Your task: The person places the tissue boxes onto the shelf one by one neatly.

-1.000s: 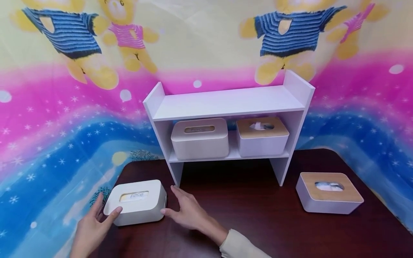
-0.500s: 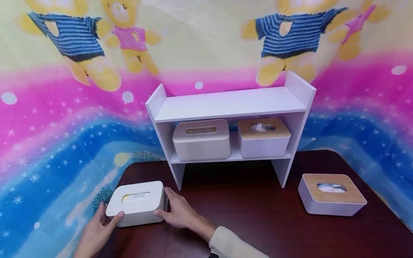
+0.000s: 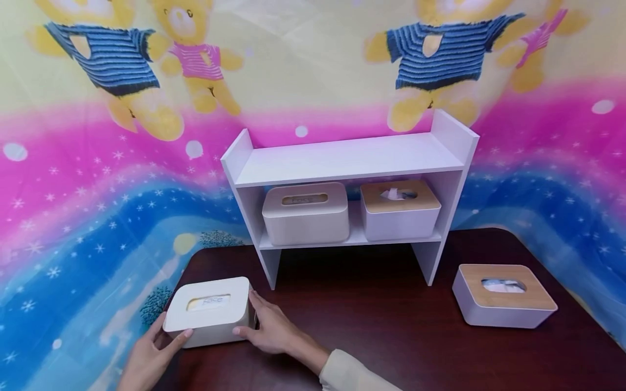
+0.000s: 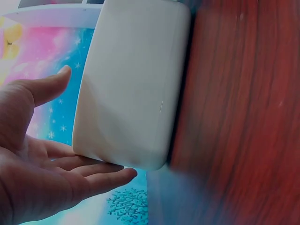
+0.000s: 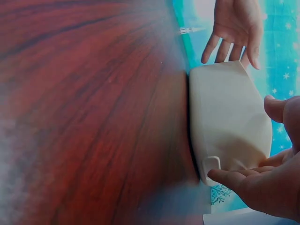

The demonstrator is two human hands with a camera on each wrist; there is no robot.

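Note:
A cream tissue box (image 3: 207,312) lies on the table at the left, its top slot showing a packet marked "Face". At its left end my left hand (image 3: 149,353) touches it with nearly straight fingers; the thumb stands apart from the box in the left wrist view. My right hand (image 3: 274,328) is at the opposite end. Its fingers lie along the box's right side, and in the right wrist view one fingertip meets a small tab (image 5: 212,163) low on that end. The right thumb is held off the surface there.
A white shelf unit (image 3: 349,157) stands behind. On its middle board sit another cream tissue box (image 3: 307,222) and a wood-topped tissue box (image 3: 401,220). A second wood-topped tissue box (image 3: 504,315) rests on the dark table (image 3: 371,331) at the right, near its edge.
My right hand has moved left against the box's right end, and my left hand has come closer at the other end. The box has shifted little, along with a slight view shift.

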